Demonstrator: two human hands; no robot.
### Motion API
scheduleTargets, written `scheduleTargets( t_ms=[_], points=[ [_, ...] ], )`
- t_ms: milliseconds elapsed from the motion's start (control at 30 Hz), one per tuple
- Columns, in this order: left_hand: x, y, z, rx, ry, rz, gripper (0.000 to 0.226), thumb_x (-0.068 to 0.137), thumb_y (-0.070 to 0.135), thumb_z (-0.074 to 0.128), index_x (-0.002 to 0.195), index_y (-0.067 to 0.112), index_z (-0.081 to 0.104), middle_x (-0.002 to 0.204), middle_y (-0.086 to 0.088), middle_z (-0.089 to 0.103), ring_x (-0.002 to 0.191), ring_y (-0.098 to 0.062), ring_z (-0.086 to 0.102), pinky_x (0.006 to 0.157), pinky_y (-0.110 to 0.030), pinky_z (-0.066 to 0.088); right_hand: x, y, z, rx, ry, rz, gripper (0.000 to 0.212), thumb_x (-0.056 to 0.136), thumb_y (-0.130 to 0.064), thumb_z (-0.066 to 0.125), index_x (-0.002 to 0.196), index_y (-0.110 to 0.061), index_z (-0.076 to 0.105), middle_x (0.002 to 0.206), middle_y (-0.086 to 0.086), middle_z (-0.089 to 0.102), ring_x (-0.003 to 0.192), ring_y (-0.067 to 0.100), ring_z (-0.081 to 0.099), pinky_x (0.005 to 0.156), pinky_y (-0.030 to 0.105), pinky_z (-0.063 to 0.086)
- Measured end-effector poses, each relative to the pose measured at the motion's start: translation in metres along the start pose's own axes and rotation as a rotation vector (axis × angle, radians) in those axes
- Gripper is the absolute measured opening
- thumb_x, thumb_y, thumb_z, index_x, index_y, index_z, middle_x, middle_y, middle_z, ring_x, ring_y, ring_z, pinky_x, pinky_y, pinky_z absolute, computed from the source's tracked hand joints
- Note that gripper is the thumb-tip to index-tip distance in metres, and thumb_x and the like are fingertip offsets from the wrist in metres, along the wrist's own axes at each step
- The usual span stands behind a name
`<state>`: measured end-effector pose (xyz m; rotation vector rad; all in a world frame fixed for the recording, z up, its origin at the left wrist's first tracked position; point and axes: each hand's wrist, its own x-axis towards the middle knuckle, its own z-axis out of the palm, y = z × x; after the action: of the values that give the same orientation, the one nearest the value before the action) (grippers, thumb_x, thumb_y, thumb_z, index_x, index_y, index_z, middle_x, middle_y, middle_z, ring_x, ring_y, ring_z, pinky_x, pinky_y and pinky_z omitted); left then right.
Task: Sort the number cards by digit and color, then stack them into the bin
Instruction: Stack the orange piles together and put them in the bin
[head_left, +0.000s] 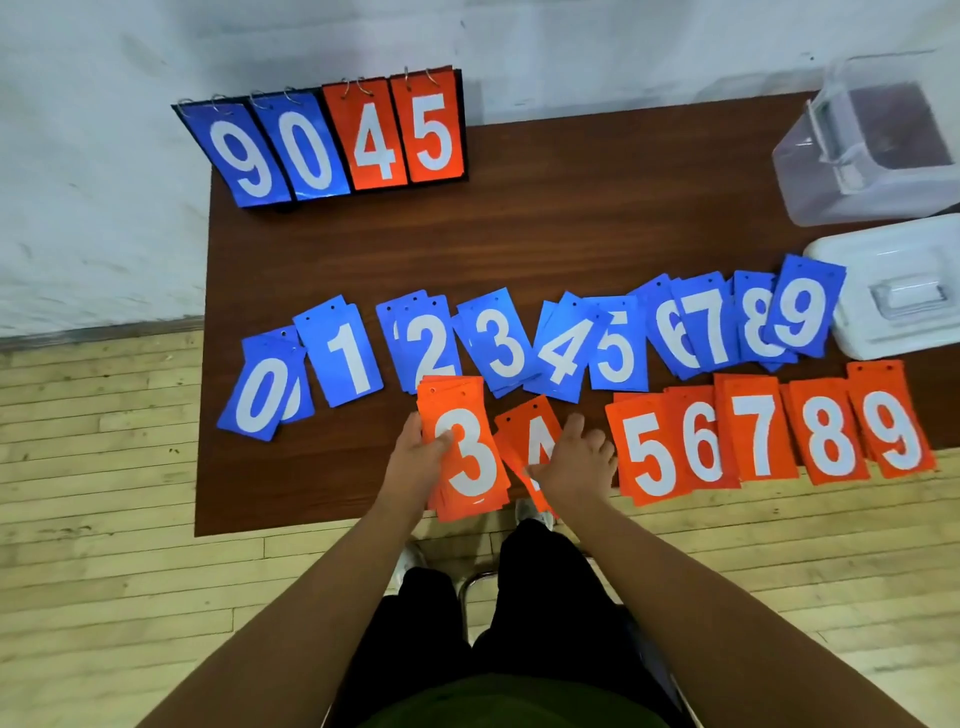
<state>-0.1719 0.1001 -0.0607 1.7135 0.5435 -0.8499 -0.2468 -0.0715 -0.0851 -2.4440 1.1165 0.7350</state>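
Note:
Blue number cards lie in a row across the brown table (519, 234), from the blue 0 (257, 397) at the left to the blue 9 (802, 312) at the right. Below them run orange piles 5 (647, 454), 6, 7, 8 and 9 (891, 428). My left hand (418, 454) grips the left edge of an orange stack topped by a 3 (470, 452) at the table's front edge. My right hand (576, 460) rests on the orange 4 pile (527, 426), with its fingers curled over the cards and hiding most of the digit.
A flip scoreboard (337, 140) reading 9 0 4 5 stands at the table's back left. A clear plastic bin (872, 150) sits at the back right, its white lid (898, 291) lying in front of it. A chair and wooden floor lie below.

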Motion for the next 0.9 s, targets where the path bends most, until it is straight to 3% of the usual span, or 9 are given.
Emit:
scheduleTargets(
  t_ms=[100,200,300,433,567,767,833,900],
  points=[
    [-0.003,-0.001,-0.001,0.006,0.010,-0.011,0.030,0.093,0.030,0.065,0.119,0.027,0.052,0.116,-0.002,0.065,0.101,-0.028,0.066,0.087,-0.052,0.056,0.002,0.003,0.003,0.046,-0.080,-0.032,0.051,0.085,-0.041,0.068,0.123,-0.015,0.048,0.126,0.010,0.053,0.121,0.030,0.050,0.102,0.044,0.040],
    [-0.005,0.001,-0.002,0.006,0.019,0.003,0.031,0.093,0.031,0.064,0.120,0.027,0.050,0.116,-0.002,0.064,0.100,-0.026,0.066,0.086,-0.050,0.057,-0.001,0.016,-0.005,0.380,-0.220,-0.063,0.028,0.094,-0.026,0.059,0.118,-0.012,0.056,0.120,0.008,0.061,0.108,0.025,0.058,0.093,0.040,0.049],
    [-0.006,0.006,0.001,0.020,0.029,0.037,0.032,0.094,0.030,0.062,0.122,0.026,0.048,0.120,-0.003,0.063,0.101,-0.026,0.065,0.082,-0.044,0.058,-0.006,0.026,-0.032,0.701,-0.313,-0.025,0.035,0.096,-0.021,0.058,0.130,-0.012,0.055,0.124,0.003,0.061,0.112,0.025,0.058,0.095,0.038,0.048],
    [-0.008,0.018,0.017,0.029,0.000,0.056,0.044,0.095,0.029,0.062,0.135,0.024,0.045,0.126,-0.004,0.061,0.105,-0.027,0.063,0.085,-0.047,0.057,-0.005,0.030,-0.060,0.965,-0.262,-0.005,0.044,0.091,-0.033,0.065,0.132,-0.021,0.054,0.124,-0.001,0.064,0.111,0.024,0.062,0.096,0.050,0.052],
    [-0.017,0.033,0.044,-0.033,-0.125,0.095,0.039,0.098,0.027,0.058,0.135,0.029,0.047,0.125,0.002,0.063,0.106,-0.023,0.065,0.090,-0.048,0.056,-0.005,0.023,-0.075,0.959,-0.217,-0.066,0.041,0.090,-0.034,0.067,0.128,-0.022,0.056,0.122,-0.003,0.066,0.108,0.019,0.064,0.093,0.045,0.055],
    [-0.030,0.052,0.088,-0.103,-0.256,0.048,0.028,0.100,0.039,0.048,0.127,0.032,0.052,0.115,0.003,0.067,0.100,-0.023,0.068,0.086,-0.047,0.058,-0.006,0.020,-0.080,0.712,0.002,-0.081,0.054,0.093,-0.038,0.062,0.139,-0.020,0.042,0.136,-0.002,0.052,0.124,0.020,0.052,0.099,0.038,0.048],
    [-0.032,0.054,0.100,-0.067,-0.297,0.057,0.034,0.097,0.046,0.051,0.129,0.034,0.050,0.118,0.006,0.065,0.103,-0.021,0.066,0.087,-0.047,0.057,-0.006,0.022,-0.077,0.690,0.046,-0.115,0.057,0.092,-0.041,0.062,0.141,-0.022,0.039,0.138,-0.002,0.049,0.126,0.018,0.050,0.100,0.037,0.047],
    [-0.030,0.053,0.111,-0.045,-0.298,0.087,0.036,0.094,0.040,0.060,0.128,0.031,0.052,0.122,0.002,0.064,0.105,-0.023,0.066,0.087,-0.049,0.057,-0.004,0.030,-0.075,0.694,0.073,-0.149,0.055,0.092,-0.046,0.059,0.139,-0.024,0.041,0.137,-0.003,0.049,0.124,0.017,0.050,0.100,0.037,0.048]
  ],
)
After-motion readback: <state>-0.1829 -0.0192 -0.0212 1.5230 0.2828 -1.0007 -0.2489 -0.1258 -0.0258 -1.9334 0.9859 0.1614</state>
